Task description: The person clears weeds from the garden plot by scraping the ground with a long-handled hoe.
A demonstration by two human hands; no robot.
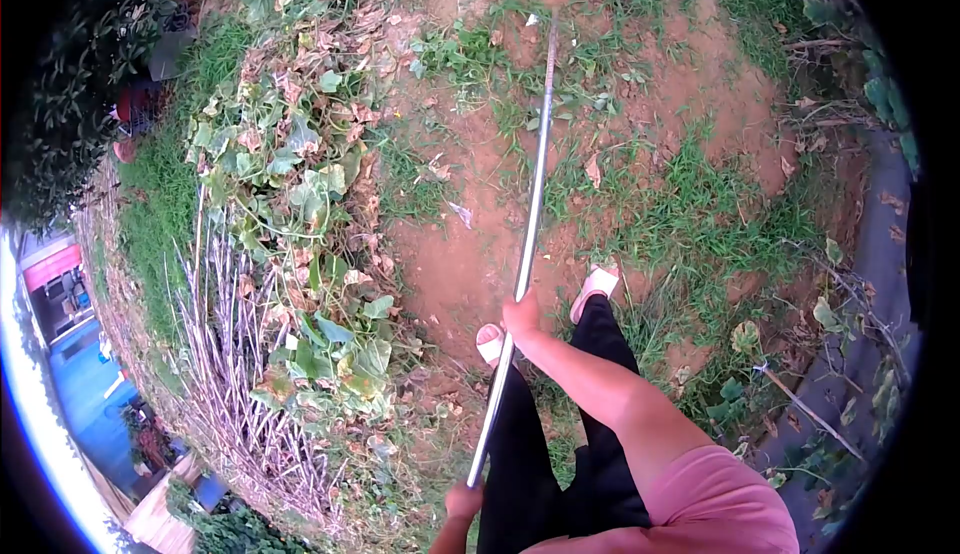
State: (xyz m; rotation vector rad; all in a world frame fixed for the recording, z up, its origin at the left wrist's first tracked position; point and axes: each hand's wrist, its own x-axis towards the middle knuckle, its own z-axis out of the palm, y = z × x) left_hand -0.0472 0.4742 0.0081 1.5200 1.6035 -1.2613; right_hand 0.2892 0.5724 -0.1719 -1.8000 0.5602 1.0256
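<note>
A long shiny metal pole [538, 179] runs from the bottom centre up to the soil near the top of the view. My right hand [520, 314] is wrapped round its middle part, above my feet. Lower down, my left hand [463, 501] is closed round the pole's near end. The far end of the pole meets bare soil and grass; whether a tool head is fixed there cannot be made out. Short green weeds [465, 54] grow beside that end.
Leafy vines [320, 189] with dry leaves spread left of the pole. A pile of dry stalks [235, 384] lies at lower left. My sandalled feet [597, 284] stand on soil. A grey strip [885, 244] borders the plot at right.
</note>
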